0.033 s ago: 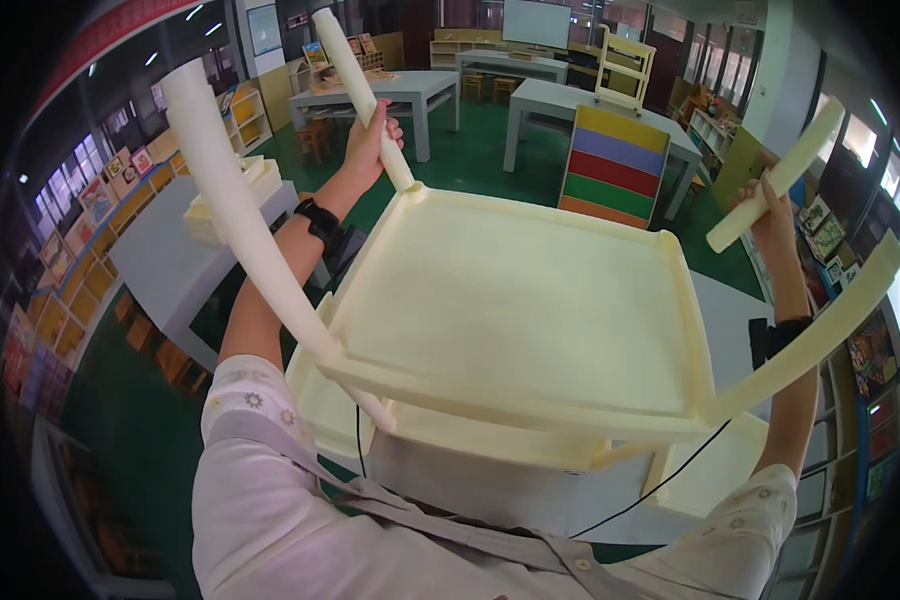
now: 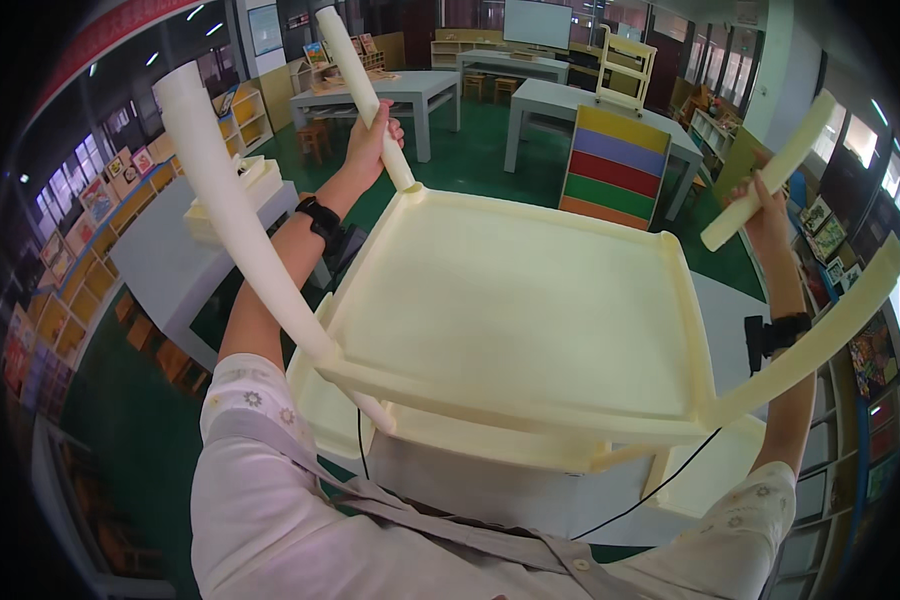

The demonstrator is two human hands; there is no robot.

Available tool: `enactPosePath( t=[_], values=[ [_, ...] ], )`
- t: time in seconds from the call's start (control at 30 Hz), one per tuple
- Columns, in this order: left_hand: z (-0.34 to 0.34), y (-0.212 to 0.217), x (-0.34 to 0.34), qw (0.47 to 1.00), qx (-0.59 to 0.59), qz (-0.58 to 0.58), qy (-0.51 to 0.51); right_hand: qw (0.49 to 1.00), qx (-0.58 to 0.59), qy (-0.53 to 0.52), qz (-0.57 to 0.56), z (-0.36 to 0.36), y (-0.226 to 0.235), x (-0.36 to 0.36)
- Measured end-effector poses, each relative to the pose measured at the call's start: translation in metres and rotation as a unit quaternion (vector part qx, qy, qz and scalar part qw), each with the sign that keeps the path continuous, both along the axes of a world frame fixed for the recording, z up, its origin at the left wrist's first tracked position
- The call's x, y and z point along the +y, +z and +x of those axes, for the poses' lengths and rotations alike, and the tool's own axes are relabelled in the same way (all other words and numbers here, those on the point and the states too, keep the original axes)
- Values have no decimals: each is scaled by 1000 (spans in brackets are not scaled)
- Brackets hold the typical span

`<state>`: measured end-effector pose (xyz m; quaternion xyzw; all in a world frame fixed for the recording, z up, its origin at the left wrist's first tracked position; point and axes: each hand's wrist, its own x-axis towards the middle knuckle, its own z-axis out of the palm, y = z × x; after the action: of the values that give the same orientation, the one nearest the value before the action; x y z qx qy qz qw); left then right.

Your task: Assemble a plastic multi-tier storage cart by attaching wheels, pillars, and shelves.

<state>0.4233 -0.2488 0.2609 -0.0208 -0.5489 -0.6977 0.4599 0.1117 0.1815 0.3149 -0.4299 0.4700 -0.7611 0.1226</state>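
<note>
Beside the tray (image 2: 520,300), left hand (image 2: 368,146) grips a post (image 2: 344,56); right hand (image 2: 769,214), seemingly, a tube (image 2: 802,142).

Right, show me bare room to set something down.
The upper tray is bare inside its rim, between the near-left post and near-right post. A gap shows between its far-right corner and the tube in the right hand. Crowded: the far-left post, gripped by the left hand.

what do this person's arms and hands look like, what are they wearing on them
The left sleeve and right sleeve are short and whitish, with small flower motifs near the cuffs. A black band circles each forearm near the wrist, one on the left and one on the right. The left hand and right hand wear no gloves.
</note>
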Motion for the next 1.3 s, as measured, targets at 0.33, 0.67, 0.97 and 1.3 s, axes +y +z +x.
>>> enactPosePath(
  t=[0.33, 0.67, 0.97, 1.3],
  values=[
    [-27, 1, 2, 994, -79, -73, -32, 998, -9, 30, 46, -17, -32, -25],
    [-29, -4, -2, 993, -65, -3, -94, 996, -58, 55, 28, -7, -27, -36],
    [-24, -4, 16, 980, -116, -110, -117, 989, -123, 68, -36, -33, -32, -39],
    [-17, -2, 18, 979, -131, -81, -133, 989, -129, 39, -58, -41, -38, -51]
  ],
)
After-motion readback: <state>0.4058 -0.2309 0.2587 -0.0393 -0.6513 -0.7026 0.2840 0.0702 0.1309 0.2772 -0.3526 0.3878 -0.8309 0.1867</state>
